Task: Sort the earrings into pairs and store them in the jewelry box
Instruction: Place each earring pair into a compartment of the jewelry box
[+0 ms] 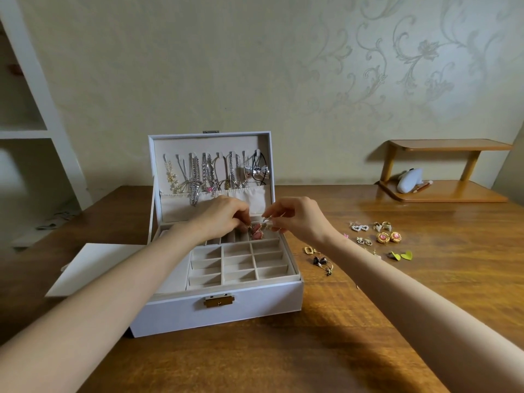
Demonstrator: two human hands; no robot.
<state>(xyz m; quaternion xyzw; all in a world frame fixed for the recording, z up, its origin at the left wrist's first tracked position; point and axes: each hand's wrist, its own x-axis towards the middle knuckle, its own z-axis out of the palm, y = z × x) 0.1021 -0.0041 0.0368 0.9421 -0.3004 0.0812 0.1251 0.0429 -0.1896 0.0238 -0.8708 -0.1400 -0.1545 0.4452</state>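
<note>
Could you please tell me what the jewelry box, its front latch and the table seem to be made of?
The jewelry box looks covered in smooth white faux leather or coated board, matte, with a beige velvety fabric lining. Its front latch appears gold-toned metal, judging by its glint. The table seems varnished wood or veneer: brown grain shows under a glossy sheen.

Wooden table under white jewelry box, scattered earrings, white tray, small wooden shelf.
</note>
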